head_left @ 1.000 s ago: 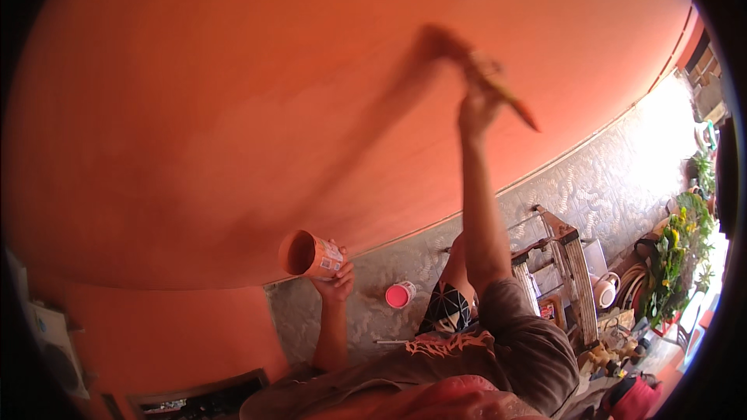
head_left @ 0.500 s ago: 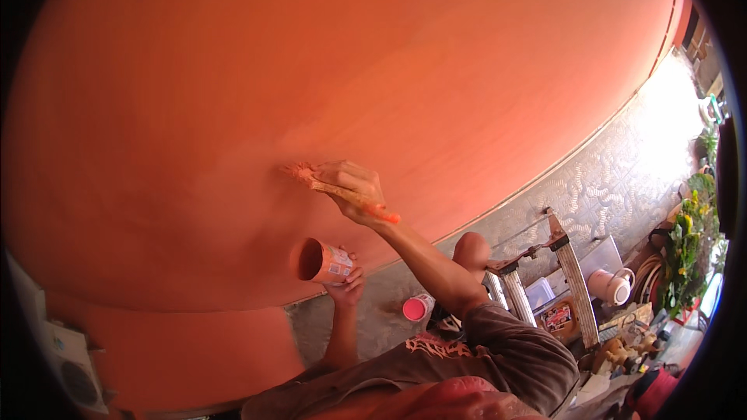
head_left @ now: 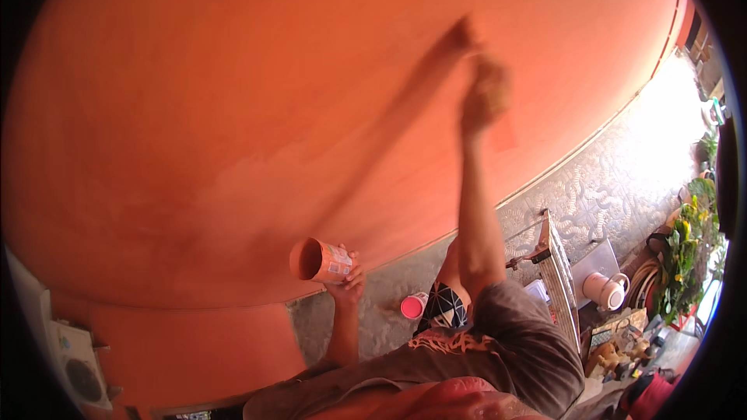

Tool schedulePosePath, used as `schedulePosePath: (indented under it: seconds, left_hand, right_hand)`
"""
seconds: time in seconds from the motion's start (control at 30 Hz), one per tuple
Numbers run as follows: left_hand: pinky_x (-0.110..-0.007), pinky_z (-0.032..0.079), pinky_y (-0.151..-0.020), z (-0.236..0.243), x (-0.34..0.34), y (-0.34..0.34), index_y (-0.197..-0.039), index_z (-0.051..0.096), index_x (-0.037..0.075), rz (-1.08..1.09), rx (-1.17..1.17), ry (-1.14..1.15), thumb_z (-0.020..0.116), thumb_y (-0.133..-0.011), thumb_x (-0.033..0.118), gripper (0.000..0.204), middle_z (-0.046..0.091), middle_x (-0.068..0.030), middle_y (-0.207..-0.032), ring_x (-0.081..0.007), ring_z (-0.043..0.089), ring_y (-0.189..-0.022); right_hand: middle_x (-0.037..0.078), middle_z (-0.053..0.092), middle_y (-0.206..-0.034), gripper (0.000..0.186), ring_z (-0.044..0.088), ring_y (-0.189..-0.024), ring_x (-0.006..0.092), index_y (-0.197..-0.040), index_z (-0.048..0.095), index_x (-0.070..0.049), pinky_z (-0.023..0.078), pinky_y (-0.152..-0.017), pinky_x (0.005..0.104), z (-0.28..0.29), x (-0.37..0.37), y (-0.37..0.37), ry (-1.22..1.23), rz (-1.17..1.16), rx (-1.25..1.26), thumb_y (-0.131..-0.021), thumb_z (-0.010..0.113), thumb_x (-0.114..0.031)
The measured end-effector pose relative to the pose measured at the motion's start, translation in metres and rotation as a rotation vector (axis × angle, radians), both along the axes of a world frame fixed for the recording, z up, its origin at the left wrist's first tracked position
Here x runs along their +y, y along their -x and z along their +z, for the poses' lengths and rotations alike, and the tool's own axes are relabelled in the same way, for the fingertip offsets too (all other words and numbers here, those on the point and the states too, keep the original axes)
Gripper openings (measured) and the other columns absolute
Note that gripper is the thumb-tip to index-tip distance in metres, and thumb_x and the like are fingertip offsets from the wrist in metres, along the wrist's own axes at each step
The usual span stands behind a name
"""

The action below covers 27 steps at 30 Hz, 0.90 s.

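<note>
My left hand (head_left: 350,284) is wrapped round an orange-smeared paint tub (head_left: 334,263), its open mouth tilted toward the left. Higher up, at the end of a stretched arm, my right hand (head_left: 485,97) grips a paintbrush (head_left: 506,134). Motion smears the fingers and the brush; its orange handle sticks out below the hand, and the bristle end is up by the wall. The orange wall (head_left: 233,85) fills most of the view and carries a long dark shadow of the arm. Lighter, uneven patches show on the paint.
On the patterned grey floor (head_left: 599,159) below stands a container of pink-red paint (head_left: 413,306). A ladder (head_left: 560,272) stands at my right, near a pinkish bucket (head_left: 605,289), a coiled hose (head_left: 644,284) and plants (head_left: 685,245). An air-conditioner unit (head_left: 80,365) is at the lower left.
My right hand has swept up and to the right along the wall with the paintbrush. The left hand and the tub have stayed almost in place.
</note>
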State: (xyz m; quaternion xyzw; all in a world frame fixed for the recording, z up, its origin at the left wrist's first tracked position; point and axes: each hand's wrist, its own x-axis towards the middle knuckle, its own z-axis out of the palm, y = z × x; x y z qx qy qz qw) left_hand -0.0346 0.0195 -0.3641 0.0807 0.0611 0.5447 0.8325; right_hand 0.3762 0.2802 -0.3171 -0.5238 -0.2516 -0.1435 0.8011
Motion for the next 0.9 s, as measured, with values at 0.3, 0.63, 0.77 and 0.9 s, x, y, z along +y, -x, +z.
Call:
schedulePosePath:
  seconds: [0.3, 0.63, 0.77, 0.9]
  left_hand:
    - [-0.027, 0.052, -0.050, 0.007, 0.007, -0.045, -0.145, 0.047, 0.007, -0.053, -0.016, -0.036, 0.064, -0.092, 0.046, 0.068, 0.049, -0.0211, -0.129, -0.0292, 0.061, -0.080]
    - [-0.025, 0.051, -0.050, 0.008, 0.001, -0.054, -0.144, 0.050, 0.007, -0.067, 0.033, -0.005, 0.062, -0.092, 0.047, 0.066, 0.048, -0.0177, -0.127, -0.0282, 0.060, -0.077]
    - [-0.026, 0.052, -0.053, 0.019, 0.001, -0.067, -0.145, 0.048, 0.007, -0.060, 0.018, -0.015, 0.064, -0.092, 0.046, 0.068, 0.048, -0.0173, -0.127, -0.0276, 0.059, -0.078]
    - [-0.027, 0.052, -0.056, 0.016, -0.003, -0.087, -0.147, 0.045, 0.008, -0.110, 0.001, -0.029, 0.066, -0.091, 0.043, 0.070, 0.047, -0.0170, -0.127, -0.0271, 0.058, -0.080]
  right_hand:
    - [0.008, 0.066, -0.123, 0.028, 0.063, -0.103, 0.0240, -0.125, 0.066, -0.004, 0.047, -0.099, 0.0395, 0.001, -0.046, 0.088, -0.166, 0.943, -0.532, -0.106, 0.050, -0.018]
    - [0.006, 0.068, -0.091, 0.013, 0.067, -0.080, 0.0214, -0.096, 0.068, -0.002, 0.054, -0.069, 0.0304, 0.037, 0.020, -0.112, -0.086, -0.146, 0.080, -0.100, 0.058, -0.008]
    - [0.013, 0.069, -0.101, 0.016, 0.067, -0.092, 0.0281, -0.102, 0.071, -0.005, 0.055, -0.075, 0.0355, 0.044, -0.027, 0.026, -0.360, 0.378, -0.405, -0.090, 0.061, -0.006]
    - [0.010, 0.071, -0.118, 0.030, 0.068, -0.098, 0.0281, -0.115, 0.075, -0.015, 0.056, -0.081, 0.0357, 0.069, -0.089, 0.052, -0.131, 1.011, -0.701, -0.090, 0.061, -0.010]
